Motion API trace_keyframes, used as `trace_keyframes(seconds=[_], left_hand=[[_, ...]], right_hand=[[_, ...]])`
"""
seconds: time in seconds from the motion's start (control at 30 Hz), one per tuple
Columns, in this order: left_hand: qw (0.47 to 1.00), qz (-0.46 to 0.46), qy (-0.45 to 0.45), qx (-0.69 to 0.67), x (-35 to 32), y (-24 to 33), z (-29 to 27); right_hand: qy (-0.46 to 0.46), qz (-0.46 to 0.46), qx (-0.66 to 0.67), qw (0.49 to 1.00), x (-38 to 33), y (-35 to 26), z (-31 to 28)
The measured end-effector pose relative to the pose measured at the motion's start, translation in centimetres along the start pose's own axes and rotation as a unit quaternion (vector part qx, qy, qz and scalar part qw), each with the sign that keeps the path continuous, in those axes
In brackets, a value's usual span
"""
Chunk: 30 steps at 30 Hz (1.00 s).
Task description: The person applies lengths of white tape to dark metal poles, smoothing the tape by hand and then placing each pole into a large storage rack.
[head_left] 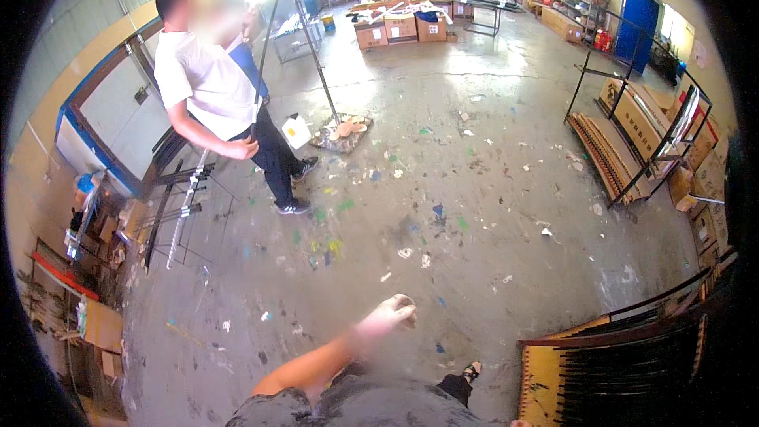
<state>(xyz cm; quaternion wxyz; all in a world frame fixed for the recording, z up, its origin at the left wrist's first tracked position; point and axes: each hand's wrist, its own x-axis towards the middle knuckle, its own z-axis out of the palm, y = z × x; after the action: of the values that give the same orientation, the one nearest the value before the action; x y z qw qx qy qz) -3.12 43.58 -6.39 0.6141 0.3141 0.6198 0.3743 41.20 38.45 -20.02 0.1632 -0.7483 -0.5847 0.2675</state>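
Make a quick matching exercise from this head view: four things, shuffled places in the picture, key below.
1. Left hand
2. Yellow panel
3. White jug
4. Blue door

A. Upper right, by the far wall
B. Just right of the co-worker
C. Lower centre
D. Lower right, beside black rods

Pairs: 1-C, 2-D, 3-B, 4-A

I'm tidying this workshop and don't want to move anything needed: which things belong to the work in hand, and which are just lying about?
Likely in use:
- rack of black rods, nearest the person; the left hand, curled, shows nothing clearly held

Seemingly just lying about:
- white scraps on the floor
- cardboard boxes at the back
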Motion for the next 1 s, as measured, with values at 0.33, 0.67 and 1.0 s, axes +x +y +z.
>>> trace_keyframes(seconds=[0.33,0.67,1.0], left_hand=[[0.986,0.091,0.056,0.126,-9.1,-3.1,-19.1],[0.966,0.148,0.135,0.165,-18.2,-14.8,-25.5],[0.634,0.411,0.434,0.491,-27.4,1.0,-42.2]], right_hand=[[-0.13,0.077,0.027,0.988,-17.1,-10.0,14.8],[-0.054,-0.049,0.114,0.991,-22.3,-16.2,18.9],[-0.093,0.01,0.1,0.991,-41.1,-8.4,25.0]])
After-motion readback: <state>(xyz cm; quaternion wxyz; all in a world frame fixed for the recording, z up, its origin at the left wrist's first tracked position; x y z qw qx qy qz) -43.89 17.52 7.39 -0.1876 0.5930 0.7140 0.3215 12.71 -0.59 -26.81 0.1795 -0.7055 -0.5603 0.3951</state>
